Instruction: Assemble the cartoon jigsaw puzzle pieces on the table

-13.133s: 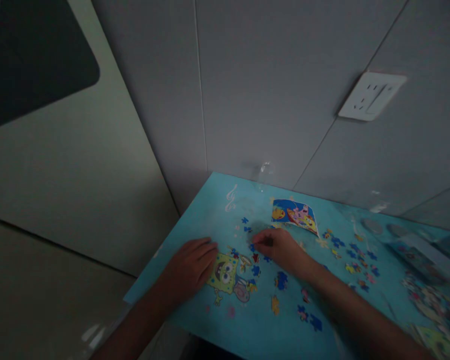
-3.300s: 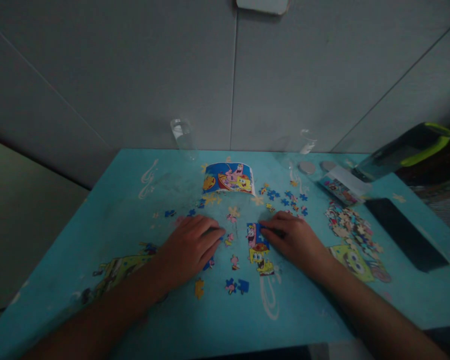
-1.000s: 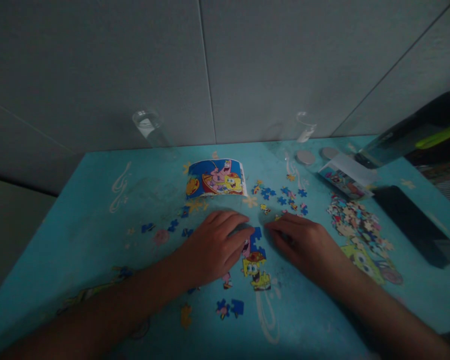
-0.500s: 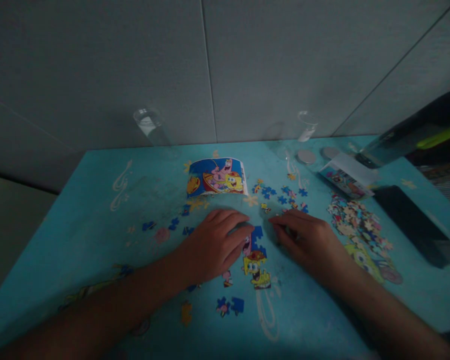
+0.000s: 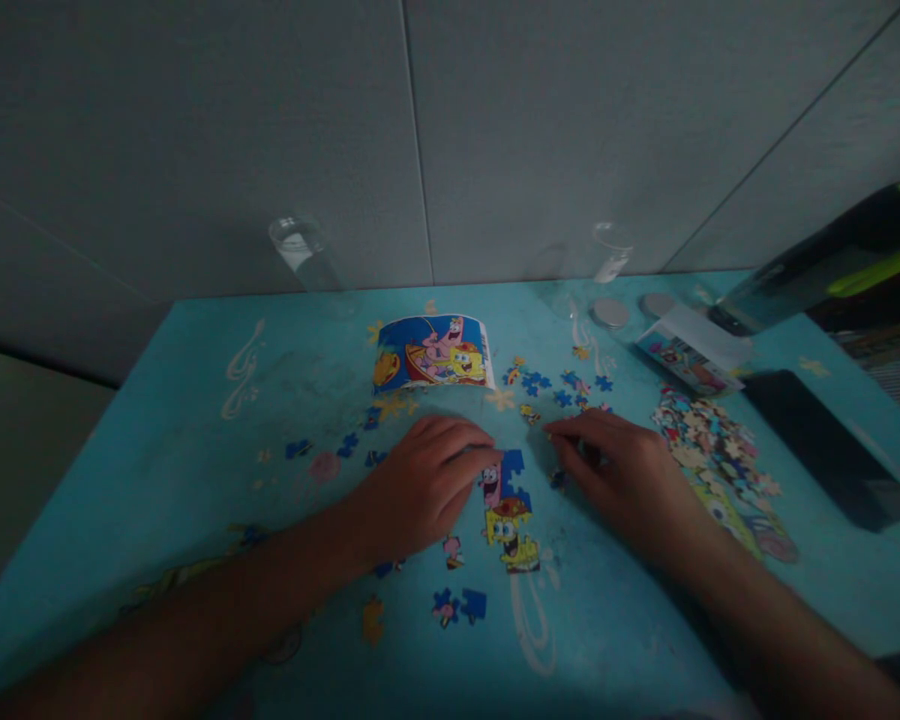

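My left hand (image 5: 431, 485) rests on the table with loosely curved fingers, their tips at the upper left edge of a partly joined jigsaw puzzle (image 5: 514, 530) showing a yellow and a pink cartoon figure. Nothing shows in its grasp. To the right of that section, my right hand (image 5: 619, 455) has thumb and forefinger pinched together; whatever lies between them is too small and dark to name. A blue puzzle piece (image 5: 558, 480) lies under its fingers. Loose pieces (image 5: 459, 606) lie below the joined section, and blue pieces (image 5: 536, 383) lie above it.
A picture card (image 5: 433, 352) stands behind my hands. At right are a heap of pieces (image 5: 712, 445), a small box (image 5: 690, 350), a black phone-like slab (image 5: 832, 450) and a dark bottle (image 5: 817, 265). Clear containers (image 5: 611, 255) and round lids (image 5: 611, 313) stand near the wall.
My right hand has shifted slightly right, and a blue piece beneath its fingers now shows. My left hand has drawn back a little to the left, uncovering more of the joined section.
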Action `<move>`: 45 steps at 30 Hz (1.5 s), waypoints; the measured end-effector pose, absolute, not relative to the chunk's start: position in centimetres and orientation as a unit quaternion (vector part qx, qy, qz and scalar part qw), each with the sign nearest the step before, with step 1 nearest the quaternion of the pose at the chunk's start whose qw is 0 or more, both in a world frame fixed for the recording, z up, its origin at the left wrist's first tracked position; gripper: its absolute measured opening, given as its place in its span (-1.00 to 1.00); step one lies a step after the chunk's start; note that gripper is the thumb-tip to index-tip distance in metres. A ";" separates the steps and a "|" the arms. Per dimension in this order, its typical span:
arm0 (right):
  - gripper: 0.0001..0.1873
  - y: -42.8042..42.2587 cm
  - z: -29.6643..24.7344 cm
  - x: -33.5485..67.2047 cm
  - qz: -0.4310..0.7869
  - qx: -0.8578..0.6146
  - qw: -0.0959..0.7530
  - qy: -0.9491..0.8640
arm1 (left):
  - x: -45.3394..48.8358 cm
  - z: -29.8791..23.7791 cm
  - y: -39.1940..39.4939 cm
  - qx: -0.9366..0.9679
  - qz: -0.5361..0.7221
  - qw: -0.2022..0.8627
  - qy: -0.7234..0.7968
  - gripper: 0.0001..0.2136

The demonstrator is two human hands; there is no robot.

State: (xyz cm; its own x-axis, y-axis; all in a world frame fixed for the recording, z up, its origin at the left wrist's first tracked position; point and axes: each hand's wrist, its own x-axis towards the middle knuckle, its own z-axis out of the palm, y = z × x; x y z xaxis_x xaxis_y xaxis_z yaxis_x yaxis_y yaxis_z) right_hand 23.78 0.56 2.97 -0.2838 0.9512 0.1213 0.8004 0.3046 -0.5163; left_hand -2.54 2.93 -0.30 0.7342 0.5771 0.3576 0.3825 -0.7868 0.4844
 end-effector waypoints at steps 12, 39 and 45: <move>-0.78 0.7 2.9 24.0 0.178 -0.561 0.208 -0.781 | -3.3 -0.7 2.8 0.885 0.343 0.183 0.256 -0.66; -0.72 2.4 1.8 24.6 0.141 -0.572 0.277 -0.759 | -12.6 3.6 0.8 0.882 0.318 -0.145 0.316 -0.60; -0.66 2.6 1.4 24.4 0.138 -0.583 0.289 -0.747 | -15.9 1.6 2.6 0.786 0.403 -0.110 0.455 -0.75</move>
State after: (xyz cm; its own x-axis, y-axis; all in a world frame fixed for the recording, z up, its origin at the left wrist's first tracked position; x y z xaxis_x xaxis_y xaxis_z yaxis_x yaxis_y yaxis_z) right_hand 24.44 2.58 1.43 -0.1540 0.9500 0.2718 0.7908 0.2834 -0.5425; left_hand -15.95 2.60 1.61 0.2610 0.6272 0.7339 0.8043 -0.5617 0.1940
